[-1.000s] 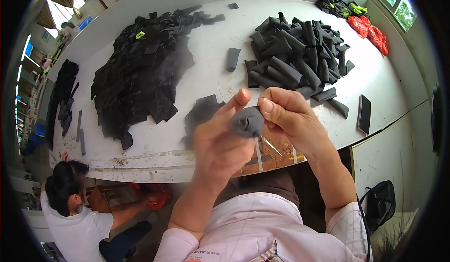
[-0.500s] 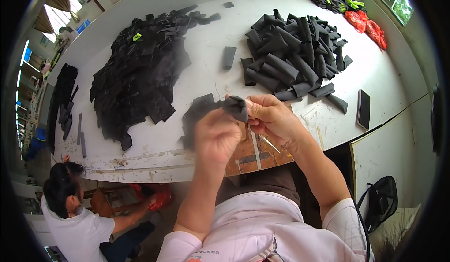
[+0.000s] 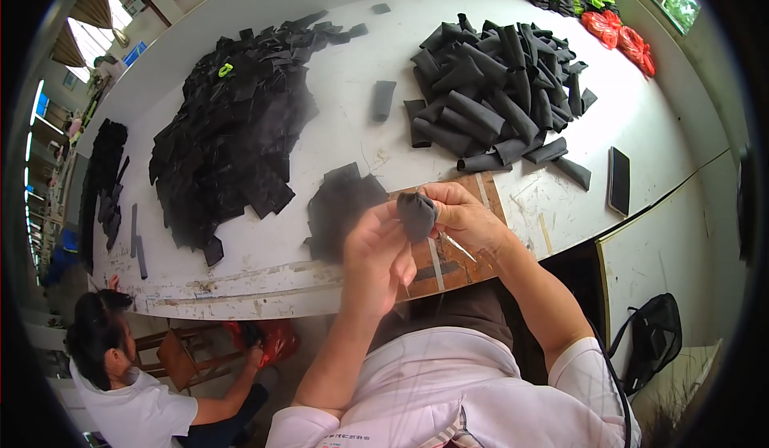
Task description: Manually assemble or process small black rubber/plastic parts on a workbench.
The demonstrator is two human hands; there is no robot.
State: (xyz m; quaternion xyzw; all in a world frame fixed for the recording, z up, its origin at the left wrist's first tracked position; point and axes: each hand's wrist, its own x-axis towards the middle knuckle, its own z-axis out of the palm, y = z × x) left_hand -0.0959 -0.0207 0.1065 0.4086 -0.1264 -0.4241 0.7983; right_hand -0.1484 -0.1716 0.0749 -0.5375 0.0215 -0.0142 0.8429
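A small dark grey fabric piece (image 3: 417, 217), gathered into a rounded, pouch-like shape, is held up between my two hands above the table's near edge. My right hand (image 3: 471, 217) pinches its right side between thumb and fingers. My left hand (image 3: 375, 249) is closed at its left side, lower fingers curled; part of its grip is hidden behind the fabric. A thin pale, pointed tool (image 3: 458, 248) shows under my right hand; whether it is held or lies on the brown board (image 3: 489, 196) I cannot tell. Flat dark fabric pieces (image 3: 340, 208) lie beside my left hand.
A broad heap of flat black pieces (image 3: 232, 128) covers the table's left. Rolled fabric tubes (image 3: 489, 96) are piled at right, with one tube (image 3: 384, 100) apart. A phone (image 3: 618, 180) and red plastic bags (image 3: 617, 36) lie farther right. Another person (image 3: 120, 368) sits at lower left.
My left hand has come down and turned, its lower fingers now in sight. The fabric piece has shifted slightly down and right, showing a rounder face. The other person's arm has moved a little.
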